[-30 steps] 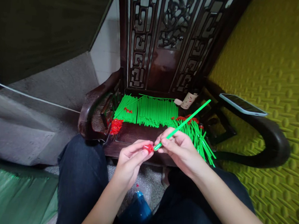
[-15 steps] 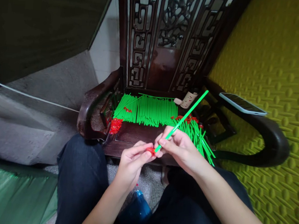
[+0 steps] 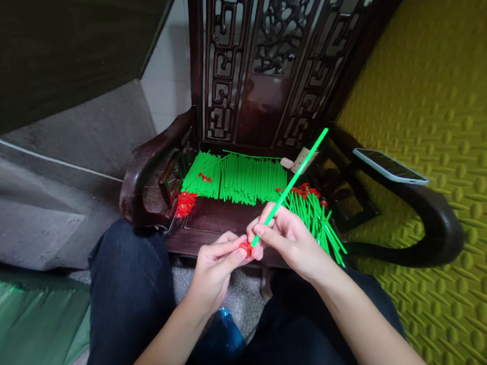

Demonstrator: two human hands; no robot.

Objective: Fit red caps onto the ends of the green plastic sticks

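My left hand (image 3: 218,262) pinches a small red plastic piece (image 3: 246,247) between thumb and fingertips. A long green plastic stick (image 3: 291,185) is gripped in my right hand (image 3: 282,231), tilted up and to the right. Its lower end meets the red piece; whether it sits inside is too small to tell. Behind the hands, rows of green sticks (image 3: 250,180) lie on the dark wooden chair seat (image 3: 217,217). A small heap of red pieces (image 3: 186,204) lies at the left. On the right is a pile of green sticks with red ends (image 3: 320,223).
A phone (image 3: 390,166) lies on the chair's right armrest (image 3: 440,222). At the back right of the seat stands a pale patterned cup (image 3: 303,160). Between my knees is a blue translucent container (image 3: 226,331). A yellow textured surface (image 3: 456,138) borders the right side.
The green stick stands a little steeper, and the red piece has turned between the fingers. The whole view has shifted slightly. Both hands keep their hold.
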